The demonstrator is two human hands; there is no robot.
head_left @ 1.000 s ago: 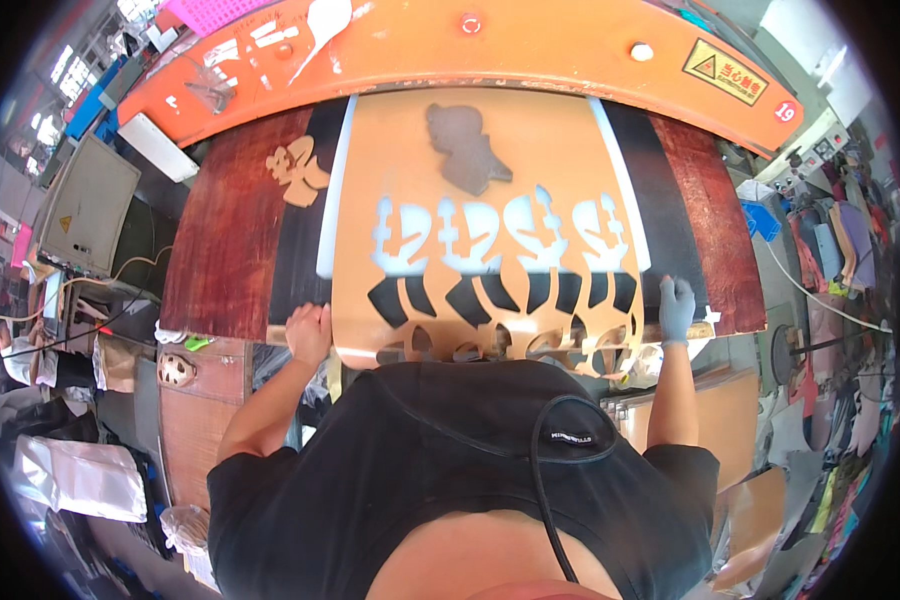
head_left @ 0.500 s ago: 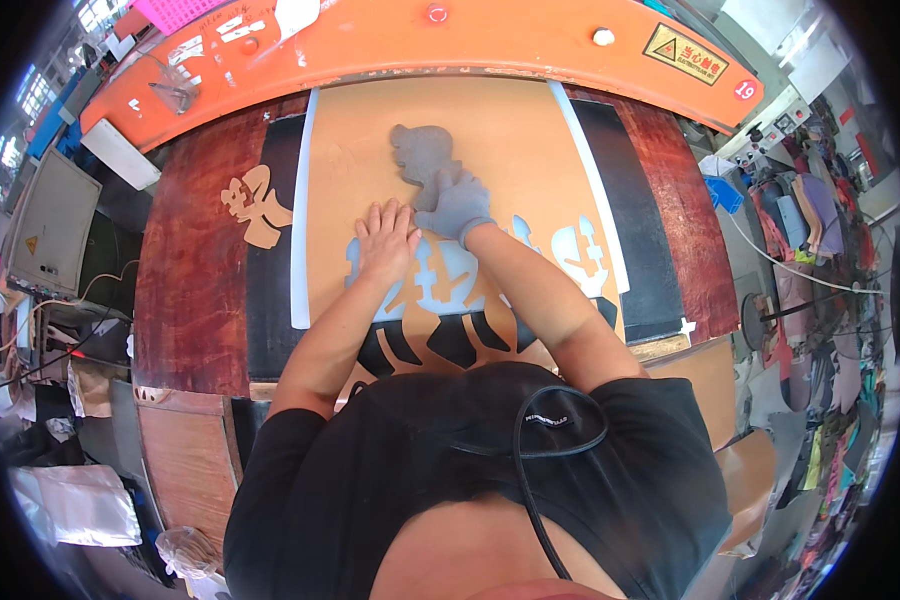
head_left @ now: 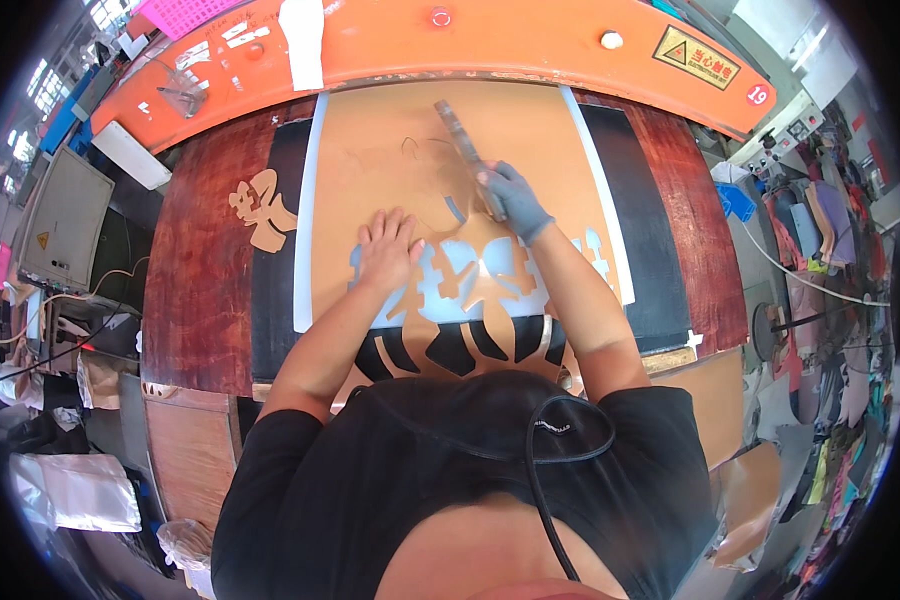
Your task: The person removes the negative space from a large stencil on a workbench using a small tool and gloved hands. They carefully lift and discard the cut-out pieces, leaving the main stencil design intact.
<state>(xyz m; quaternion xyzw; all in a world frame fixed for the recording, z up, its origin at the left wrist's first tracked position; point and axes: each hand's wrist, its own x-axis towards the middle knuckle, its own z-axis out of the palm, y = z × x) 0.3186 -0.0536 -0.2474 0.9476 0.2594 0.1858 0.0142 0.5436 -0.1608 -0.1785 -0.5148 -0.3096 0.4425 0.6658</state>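
Note:
On a tan sheet [head_left: 360, 160], my bare left hand [head_left: 388, 248] lies flat with its fingers spread, just above a row of cut-out openings. My right hand [head_left: 516, 202], in a grey glove, grips a grey cutting die [head_left: 457, 135]. The die is tilted up on edge, slightly blurred, its far end pointing away to the left. Below it, a curved cut line and a small bluish slit [head_left: 455, 209] show in the sheet. White board [head_left: 622, 285] shows under the sheet's side edge. Several cut tan pieces [head_left: 262, 208] lie in a small pile at the left.
An orange press beam [head_left: 530, 45] spans the far side, with a white strip [head_left: 304, 45] hanging over it. Dark pads [head_left: 625, 200] and a reddish-brown table [head_left: 195, 270] flank the sheet. A grey metal box [head_left: 62, 215] stands left; a blue container [head_left: 735, 200] sits right.
The die, flat on the sheet before, is now tipped up on edge in my right hand, which moved right. A cut outline shows where it lay. My left hand stays on the sheet.

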